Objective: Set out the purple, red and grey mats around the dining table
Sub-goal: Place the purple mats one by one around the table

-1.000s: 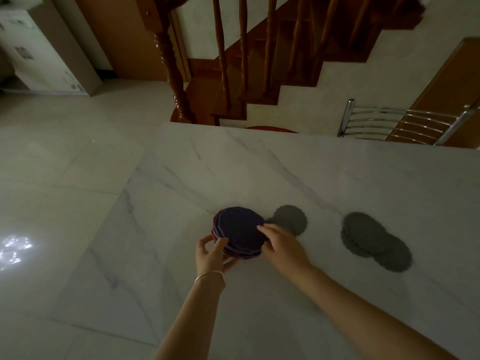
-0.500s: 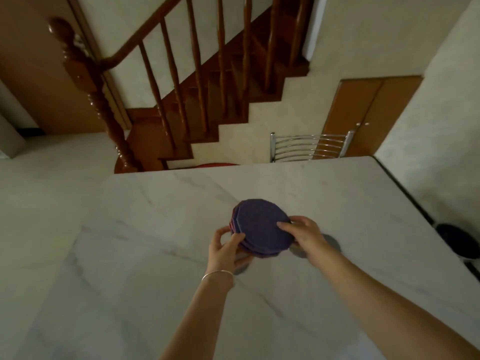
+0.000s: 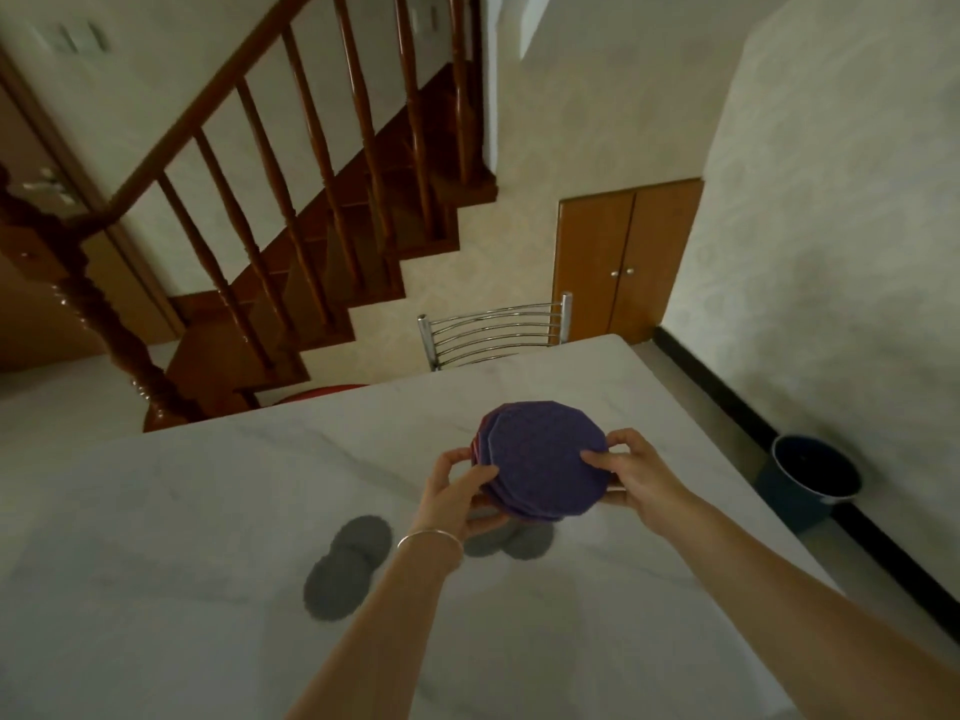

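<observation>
Both hands hold a stack of round purple mats [image 3: 545, 459] above the marble dining table [image 3: 208, 511], left hand [image 3: 457, 493] and right hand [image 3: 631, 472] pinching opposite rims; the mats look thin, light and floppy, best gripped at the edge.

Tabletop [image 3: 182, 511] left bare; grey mats [image 3: 348, 561] near centre.

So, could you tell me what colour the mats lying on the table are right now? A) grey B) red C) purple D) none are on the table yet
A: only grey mats lie on the table, while the purple-topped stack is held above it between the left hand and the right hand.
</observation>
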The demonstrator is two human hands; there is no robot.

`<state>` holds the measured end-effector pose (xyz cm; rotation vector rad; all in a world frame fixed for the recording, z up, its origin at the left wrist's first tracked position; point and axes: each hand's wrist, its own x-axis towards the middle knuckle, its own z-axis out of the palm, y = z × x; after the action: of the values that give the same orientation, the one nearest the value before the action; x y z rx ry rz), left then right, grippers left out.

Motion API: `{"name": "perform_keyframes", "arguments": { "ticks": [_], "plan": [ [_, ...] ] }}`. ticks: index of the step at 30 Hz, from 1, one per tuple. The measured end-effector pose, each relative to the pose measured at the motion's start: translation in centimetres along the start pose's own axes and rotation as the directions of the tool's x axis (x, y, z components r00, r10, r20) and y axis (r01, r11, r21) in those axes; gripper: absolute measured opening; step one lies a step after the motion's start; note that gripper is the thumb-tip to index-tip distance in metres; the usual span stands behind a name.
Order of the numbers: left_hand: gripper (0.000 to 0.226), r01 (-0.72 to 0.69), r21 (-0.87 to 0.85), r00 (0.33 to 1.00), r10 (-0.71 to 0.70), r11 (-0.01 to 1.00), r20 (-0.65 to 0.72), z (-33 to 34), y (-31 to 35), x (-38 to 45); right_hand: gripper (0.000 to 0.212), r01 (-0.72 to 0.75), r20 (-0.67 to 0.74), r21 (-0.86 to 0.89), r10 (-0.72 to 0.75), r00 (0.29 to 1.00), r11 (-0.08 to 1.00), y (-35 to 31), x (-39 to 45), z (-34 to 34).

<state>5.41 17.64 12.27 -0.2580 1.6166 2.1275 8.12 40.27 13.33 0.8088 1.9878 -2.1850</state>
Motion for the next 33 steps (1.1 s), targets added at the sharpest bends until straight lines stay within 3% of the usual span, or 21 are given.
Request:
{"name": "perform_keyframes", "arguments": {
  "ticks": [8, 13, 19, 27, 33],
  "plan": [
    [0.025, 0.000, -0.007, 0.996, 0.000, 1.000, -0.090, 11.5, -2.4, 0.3, 0.026, 0.014, 0.108, 0.101, -0.025, 0.994, 0.995, -0.8, 2.3, -12.1],
    [0.021, 0.004, -0.043, 0.996, -0.008, 0.999, -0.094, 15.4, -2.7, 1.2, 0.023, 0.021, 0.070, 0.123, -0.030, 0.997, 0.992, -1.7, 4.5, -15.8],
    [0.021, 0.000, -0.104, 0.992, -0.013, 0.995, -0.123, 16.5, -3.8, 3.9, 0.011, -0.024, 0.075, 0.009, 0.023, 0.997, 1.000, -2.6, 7.8, -17.3],
    [0.020, 0.044, -0.080, 0.989, -0.054, 0.996, -0.137, 16.0, -5.2, 8.8, 0.024, -0.129, 0.171, -0.035, 0.133, 0.976, 0.991, -4.4, 13.0, -18.4],
    [0.022, 0.064, -0.079, 0.966, -0.081, 0.995, -0.244, 14.7, -6.3, 9.9, 0.026, -0.236, 0.154, 0.146, 0.214, 0.965, 0.961, -2.9, 18.1, -20.3]
  ]
}}
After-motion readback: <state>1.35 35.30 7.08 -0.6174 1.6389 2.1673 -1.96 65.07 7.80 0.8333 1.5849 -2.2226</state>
